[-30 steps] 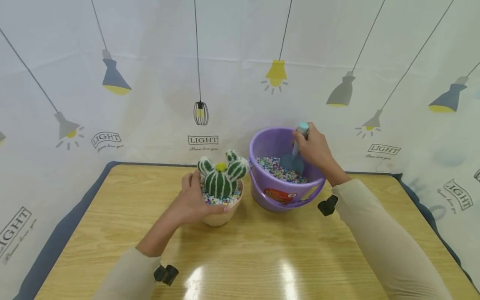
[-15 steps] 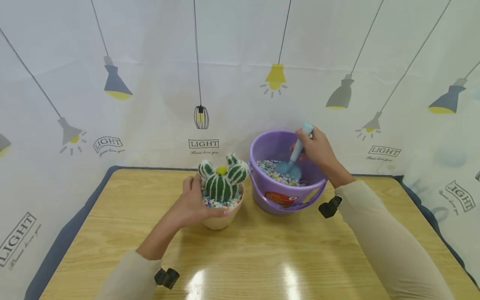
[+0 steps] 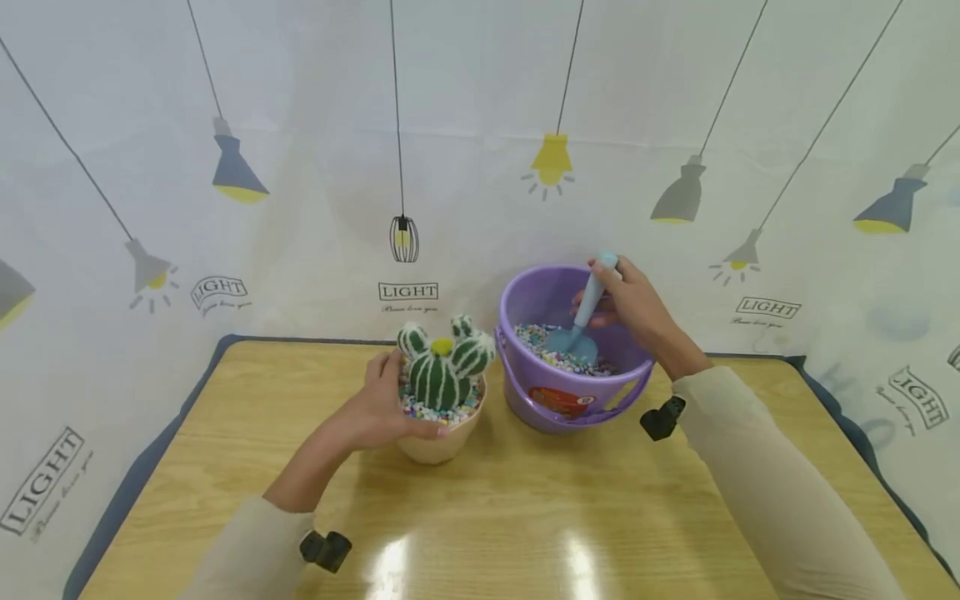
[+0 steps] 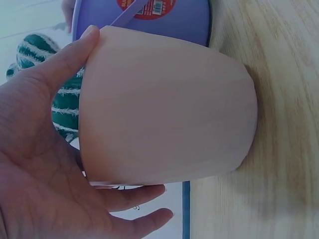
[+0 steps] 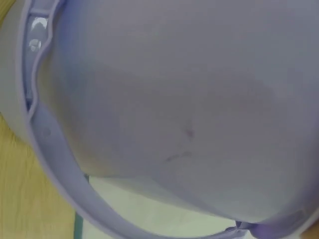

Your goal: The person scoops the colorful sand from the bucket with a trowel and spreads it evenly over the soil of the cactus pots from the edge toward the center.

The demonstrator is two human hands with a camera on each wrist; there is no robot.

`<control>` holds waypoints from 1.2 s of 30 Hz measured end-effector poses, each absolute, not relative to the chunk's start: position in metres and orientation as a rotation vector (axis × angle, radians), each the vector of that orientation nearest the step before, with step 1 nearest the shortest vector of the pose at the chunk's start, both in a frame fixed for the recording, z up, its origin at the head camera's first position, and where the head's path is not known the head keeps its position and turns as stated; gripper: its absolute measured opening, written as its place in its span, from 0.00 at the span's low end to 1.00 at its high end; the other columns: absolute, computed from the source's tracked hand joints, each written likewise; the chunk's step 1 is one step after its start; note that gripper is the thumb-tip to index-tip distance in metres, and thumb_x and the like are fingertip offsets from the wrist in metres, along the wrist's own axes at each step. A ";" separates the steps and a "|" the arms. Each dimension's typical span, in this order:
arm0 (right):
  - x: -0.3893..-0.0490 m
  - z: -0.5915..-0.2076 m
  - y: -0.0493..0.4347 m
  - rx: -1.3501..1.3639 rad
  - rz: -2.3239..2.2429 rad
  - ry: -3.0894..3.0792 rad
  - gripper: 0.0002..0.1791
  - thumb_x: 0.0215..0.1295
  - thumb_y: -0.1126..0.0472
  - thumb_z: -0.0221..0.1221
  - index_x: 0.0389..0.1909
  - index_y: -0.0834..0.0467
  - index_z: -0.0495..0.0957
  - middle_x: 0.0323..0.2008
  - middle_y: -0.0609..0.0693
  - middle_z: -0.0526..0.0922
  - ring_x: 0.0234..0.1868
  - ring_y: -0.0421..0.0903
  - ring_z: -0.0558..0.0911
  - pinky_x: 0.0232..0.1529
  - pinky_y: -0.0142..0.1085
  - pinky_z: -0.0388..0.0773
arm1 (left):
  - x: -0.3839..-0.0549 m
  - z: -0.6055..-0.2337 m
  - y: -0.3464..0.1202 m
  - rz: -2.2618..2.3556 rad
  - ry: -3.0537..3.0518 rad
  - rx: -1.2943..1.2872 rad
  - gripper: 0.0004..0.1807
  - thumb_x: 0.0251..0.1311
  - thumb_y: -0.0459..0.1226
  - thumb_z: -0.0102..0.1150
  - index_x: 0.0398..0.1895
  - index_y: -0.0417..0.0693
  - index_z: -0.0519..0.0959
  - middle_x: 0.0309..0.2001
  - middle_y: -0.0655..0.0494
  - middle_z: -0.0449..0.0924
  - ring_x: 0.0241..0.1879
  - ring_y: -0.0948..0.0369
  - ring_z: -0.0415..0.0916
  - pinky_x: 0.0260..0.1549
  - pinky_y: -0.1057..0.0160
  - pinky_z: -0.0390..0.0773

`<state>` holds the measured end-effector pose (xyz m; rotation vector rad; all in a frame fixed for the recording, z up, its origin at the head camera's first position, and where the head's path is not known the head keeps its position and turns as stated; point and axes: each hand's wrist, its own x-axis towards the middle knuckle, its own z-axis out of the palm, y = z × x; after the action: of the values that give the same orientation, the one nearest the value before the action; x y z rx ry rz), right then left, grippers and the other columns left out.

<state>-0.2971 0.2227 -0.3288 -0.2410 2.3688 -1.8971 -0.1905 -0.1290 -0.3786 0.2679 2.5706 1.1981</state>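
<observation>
My left hand (image 3: pixel 378 412) holds a pale peach flowerpot (image 3: pixel 437 446) by its rim, thumb on the near side and fingers on the far left. In the left wrist view the pot's smooth wall (image 4: pixel 169 107) fills the middle. From the pot rises a green-and-white knitted cactus (image 3: pixel 438 379) with a yellow flower, set in multicoloured pebbles. To its right stands a purple bucket (image 3: pixel 517 362) partly filled with similar pebbles (image 3: pixel 536 337). Inside it, my right hand (image 3: pixel 626 304) grips the handle of a light blue toy shovel (image 3: pixel 588 304), its blade resting against the pebbles.
The pot and bucket stand on a wooden table (image 3: pixel 487 517). The bucket's handle (image 5: pixel 65 174) hangs down its outer side. Behind the table's far edge is a white backdrop (image 3: pixel 480 208) printed with lamps.
The shovel's handle has tipped to the right at its top, and its blade has shifted left in the pebbles. My left hand stays on the flowerpot.
</observation>
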 end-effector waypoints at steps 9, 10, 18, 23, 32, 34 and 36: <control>-0.298 -0.339 0.214 -0.244 -1.936 2.394 0.19 0.75 0.48 0.46 0.50 0.62 0.62 0.28 0.51 0.85 0.29 0.46 0.87 0.24 0.37 0.83 | -0.186 -0.380 -0.127 1.107 2.679 0.203 0.74 0.38 0.59 0.75 0.76 0.37 0.35 0.74 0.32 0.35 0.71 0.36 0.49 0.65 0.37 0.60; -0.298 -0.339 0.214 -0.239 -1.947 2.391 0.20 0.75 0.49 0.47 0.51 0.63 0.62 0.27 0.51 0.85 0.29 0.46 0.87 0.24 0.37 0.84 | -0.185 -0.380 -0.126 1.073 2.707 0.181 0.75 0.37 0.62 0.74 0.76 0.37 0.34 0.74 0.32 0.35 0.71 0.36 0.49 0.64 0.36 0.61; -0.301 -0.343 0.208 -0.209 -1.999 2.335 0.20 0.76 0.49 0.46 0.46 0.64 0.64 0.26 0.52 0.85 0.28 0.46 0.87 0.23 0.37 0.83 | -0.180 -0.375 -0.131 0.977 2.742 0.120 0.79 0.34 0.66 0.73 0.76 0.36 0.32 0.73 0.29 0.35 0.70 0.33 0.49 0.63 0.36 0.62; -0.300 -0.338 0.211 -0.153 -1.998 2.281 0.19 0.76 0.49 0.45 0.46 0.63 0.64 0.27 0.52 0.86 0.28 0.46 0.87 0.24 0.38 0.84 | -0.183 -0.376 -0.134 1.011 2.716 0.158 0.78 0.35 0.62 0.75 0.76 0.37 0.33 0.73 0.29 0.37 0.68 0.33 0.53 0.64 0.37 0.62; -0.298 -0.325 0.229 -0.078 -2.081 2.178 0.21 0.75 0.49 0.46 0.48 0.67 0.63 0.26 0.52 0.86 0.27 0.47 0.87 0.23 0.37 0.84 | -0.190 -0.373 -0.126 1.014 2.686 0.251 0.74 0.37 0.59 0.76 0.77 0.40 0.35 0.74 0.33 0.39 0.69 0.36 0.52 0.64 0.35 0.60; -0.298 -0.324 0.230 -0.076 -2.106 2.140 0.21 0.75 0.50 0.47 0.48 0.67 0.63 0.26 0.53 0.86 0.27 0.48 0.87 0.24 0.37 0.84 | -0.187 -0.372 -0.123 0.945 2.741 0.220 0.75 0.37 0.62 0.75 0.77 0.39 0.34 0.74 0.32 0.39 0.70 0.35 0.50 0.63 0.30 0.57; -0.298 -0.324 0.231 -0.059 -2.123 2.129 0.21 0.75 0.50 0.47 0.47 0.67 0.63 0.26 0.53 0.86 0.27 0.48 0.87 0.24 0.37 0.84 | -0.183 -0.371 -0.119 0.873 2.802 0.184 0.77 0.35 0.66 0.73 0.77 0.41 0.33 0.74 0.33 0.39 0.71 0.36 0.47 0.61 0.26 0.53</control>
<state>-0.2976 0.2305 -0.3242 -0.0588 2.1292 -2.1229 -0.1833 -0.1186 -0.3714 0.1838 2.8016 0.8729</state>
